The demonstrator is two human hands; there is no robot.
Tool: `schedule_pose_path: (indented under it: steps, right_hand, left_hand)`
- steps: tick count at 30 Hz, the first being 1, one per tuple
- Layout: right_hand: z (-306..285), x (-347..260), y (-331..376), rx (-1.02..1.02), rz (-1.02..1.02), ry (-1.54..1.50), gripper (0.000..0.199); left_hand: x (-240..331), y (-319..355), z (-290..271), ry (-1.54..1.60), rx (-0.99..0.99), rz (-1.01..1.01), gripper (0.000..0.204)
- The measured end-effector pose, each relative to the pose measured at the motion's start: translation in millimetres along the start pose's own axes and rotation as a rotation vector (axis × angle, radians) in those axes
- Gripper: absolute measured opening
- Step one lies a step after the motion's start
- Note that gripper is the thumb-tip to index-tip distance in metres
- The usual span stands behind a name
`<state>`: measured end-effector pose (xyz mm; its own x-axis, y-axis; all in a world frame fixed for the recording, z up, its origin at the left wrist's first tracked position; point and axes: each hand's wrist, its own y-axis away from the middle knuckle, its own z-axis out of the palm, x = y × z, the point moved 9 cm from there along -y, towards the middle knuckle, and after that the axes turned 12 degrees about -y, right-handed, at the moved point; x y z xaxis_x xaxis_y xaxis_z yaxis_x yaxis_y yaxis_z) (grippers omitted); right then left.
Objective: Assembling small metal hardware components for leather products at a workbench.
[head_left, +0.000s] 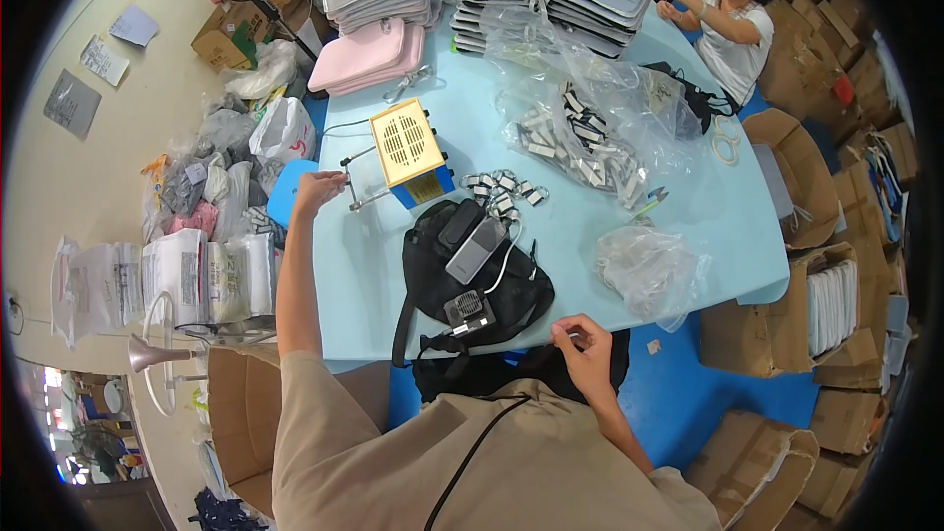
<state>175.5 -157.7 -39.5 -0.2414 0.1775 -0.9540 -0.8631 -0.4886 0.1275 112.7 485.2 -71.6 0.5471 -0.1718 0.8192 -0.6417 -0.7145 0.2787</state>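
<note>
Two hands are well apart at the table (570,275). We see the left hand (320,193) at the left edge, fingertips drawn together at the metal bracket (351,180) on the yellow and blue box (404,146). The view is small there, so we cannot tell whether they pinch the bar or only touch it. The box sits inward from the left edge, just right of the left hand and well apart from the right hand (586,351), beyond it toward the far edge. That right hand hangs at the near edge, thumb and fingers curled; whether it holds anything we cannot make out.

Between our hands, a black bag (421,261) lies by the near edge, with a grey device (478,250) on it. Near the box we find a cluster of small black-and-white pieces (504,194). Pink cases (362,59) are piled toward the far left corner.
</note>
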Motion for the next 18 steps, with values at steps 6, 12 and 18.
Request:
schedule_pose_path:
  steps: [6,12,18]
  right_hand:
    - [2.5,-2.4,-0.6,-0.011,-0.029,0.005,0.008]
    - [-0.5,-0.8,-1.6,-0.003,-0.031,0.025,0.008]
    - [3.6,-3.7,-1.3,-0.012,-0.035,0.006,0.008]
  left_hand:
    - [-3.6,-2.2,-2.0,0.036,0.026,-0.032,0.022]
    - [-0.7,9.7,-1.3,0.031,-0.039,-0.074,0.027]
    - [15.4,48.3,-25.9,0.067,0.075,0.003,0.031]
